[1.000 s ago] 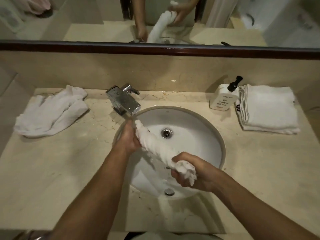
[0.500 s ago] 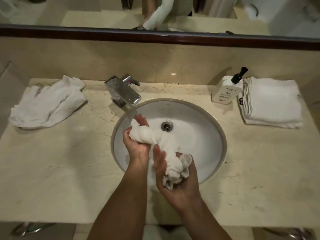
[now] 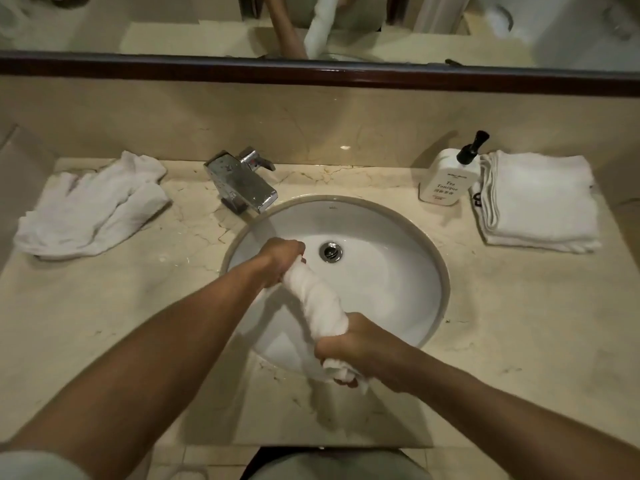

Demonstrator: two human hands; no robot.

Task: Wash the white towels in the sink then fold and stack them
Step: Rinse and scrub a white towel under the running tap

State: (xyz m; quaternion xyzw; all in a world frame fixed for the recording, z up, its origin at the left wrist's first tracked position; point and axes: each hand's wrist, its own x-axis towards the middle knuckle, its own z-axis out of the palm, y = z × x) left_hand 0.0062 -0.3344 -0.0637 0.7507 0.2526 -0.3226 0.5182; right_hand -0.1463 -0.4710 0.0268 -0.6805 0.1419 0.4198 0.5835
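A twisted white towel [image 3: 317, 299] stretches diagonally over the round white sink [image 3: 398, 271]. My left hand [image 3: 280, 259] grips its far end near the drain. Near the sink's front rim, my right hand [image 3: 356, 344] grips the other end, and a bunched tail of cloth hangs out below the fist. A crumpled white towel [image 3: 93, 206] lies on the counter at the left. A folded stack of white towels [image 3: 536, 202] sits at the right.
A chrome faucet [image 3: 242, 181] stands behind the sink's left rim. A white pump bottle [image 3: 445, 178] is beside the folded stack. The beige marble counter [image 3: 121, 306] runs to a backsplash and a dark-framed mirror [image 3: 311, 69].
My hands have moved apart along the towel again. It is pulled out into a tight twisted roll, where half a second ago it was bunched between them.
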